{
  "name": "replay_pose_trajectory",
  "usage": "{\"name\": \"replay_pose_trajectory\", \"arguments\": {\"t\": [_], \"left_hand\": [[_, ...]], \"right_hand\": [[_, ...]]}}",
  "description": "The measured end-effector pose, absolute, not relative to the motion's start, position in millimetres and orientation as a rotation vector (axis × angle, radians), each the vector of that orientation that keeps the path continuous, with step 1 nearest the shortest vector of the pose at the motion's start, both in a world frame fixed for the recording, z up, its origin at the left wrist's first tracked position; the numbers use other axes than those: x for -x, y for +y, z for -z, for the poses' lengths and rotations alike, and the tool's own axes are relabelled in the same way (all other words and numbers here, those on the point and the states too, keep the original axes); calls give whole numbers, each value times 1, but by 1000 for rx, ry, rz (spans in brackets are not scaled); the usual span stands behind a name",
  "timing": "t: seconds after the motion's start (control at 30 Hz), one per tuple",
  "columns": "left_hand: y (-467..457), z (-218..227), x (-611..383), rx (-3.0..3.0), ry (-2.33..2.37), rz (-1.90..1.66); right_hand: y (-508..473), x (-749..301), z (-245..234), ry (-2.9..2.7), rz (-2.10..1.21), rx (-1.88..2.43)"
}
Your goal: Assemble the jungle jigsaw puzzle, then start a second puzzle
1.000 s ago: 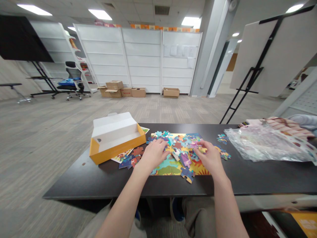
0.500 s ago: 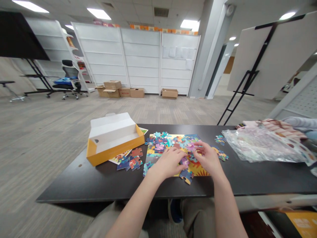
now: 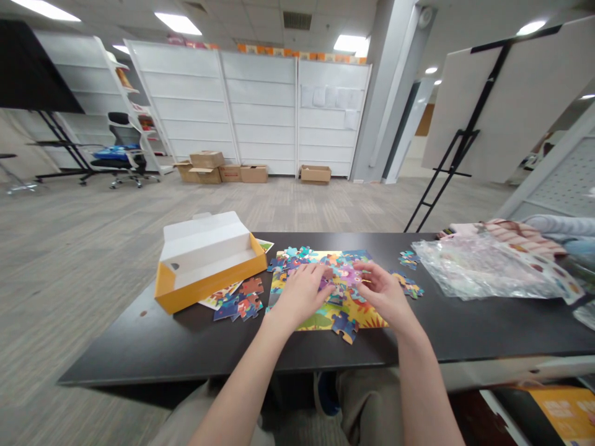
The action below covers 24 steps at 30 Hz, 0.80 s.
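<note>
My left hand (image 3: pixel 302 292) is over the left half of a colourful puzzle board (image 3: pixel 316 322), its thumb and fingers closed about a small purple puzzle piece (image 3: pixel 323 283), partly hidden by the fingers. To the right, my right hand (image 3: pixel 382 290) hovers with thumb and forefinger apart, beside a pink-purple piece (image 3: pixel 348 274) on the board. A dark blue and yellow piece (image 3: pixel 345 326) overlaps the board's near edge. Loose pieces (image 3: pixel 297 253) are heaped on its far left part.
A yellow and white open box (image 3: pixel 209 263) stands at left, with more puzzle pieces (image 3: pixel 242 303) before it. Further pieces (image 3: pixel 409 285) lie right of the board. Clear plastic packaging (image 3: pixel 478 269) and folded cloths (image 3: pixel 520 235) occupy the right side of the black table (image 3: pixel 465 334).
My left hand has moved back and leftward, along with the purple piece. My right hand has shifted slightly left, and the pink-purple piece beside it also sits further left. The view has turned slightly.
</note>
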<state>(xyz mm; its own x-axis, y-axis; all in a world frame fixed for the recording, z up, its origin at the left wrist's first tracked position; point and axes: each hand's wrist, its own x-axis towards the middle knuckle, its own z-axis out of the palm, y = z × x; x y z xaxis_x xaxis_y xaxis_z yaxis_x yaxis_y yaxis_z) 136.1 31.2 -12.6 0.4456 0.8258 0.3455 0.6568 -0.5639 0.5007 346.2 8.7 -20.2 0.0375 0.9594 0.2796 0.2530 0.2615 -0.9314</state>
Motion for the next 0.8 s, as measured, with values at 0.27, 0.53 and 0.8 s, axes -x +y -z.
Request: {"name": "replay_pose_trajectory", "arguments": {"t": [0.27,0.53,0.8], "left_hand": [[27,6,-146,-1602,706,-962],[35,8,-137,-1483,860,-1059],[47,1,-115,-1294,1114,-1424]], "right_hand": [[-3,-341,7,-1635,-927,1016],[-14,-335,-1,-1803,-791,1182],[-31,-338,5,-2060,-590,1684]]}}
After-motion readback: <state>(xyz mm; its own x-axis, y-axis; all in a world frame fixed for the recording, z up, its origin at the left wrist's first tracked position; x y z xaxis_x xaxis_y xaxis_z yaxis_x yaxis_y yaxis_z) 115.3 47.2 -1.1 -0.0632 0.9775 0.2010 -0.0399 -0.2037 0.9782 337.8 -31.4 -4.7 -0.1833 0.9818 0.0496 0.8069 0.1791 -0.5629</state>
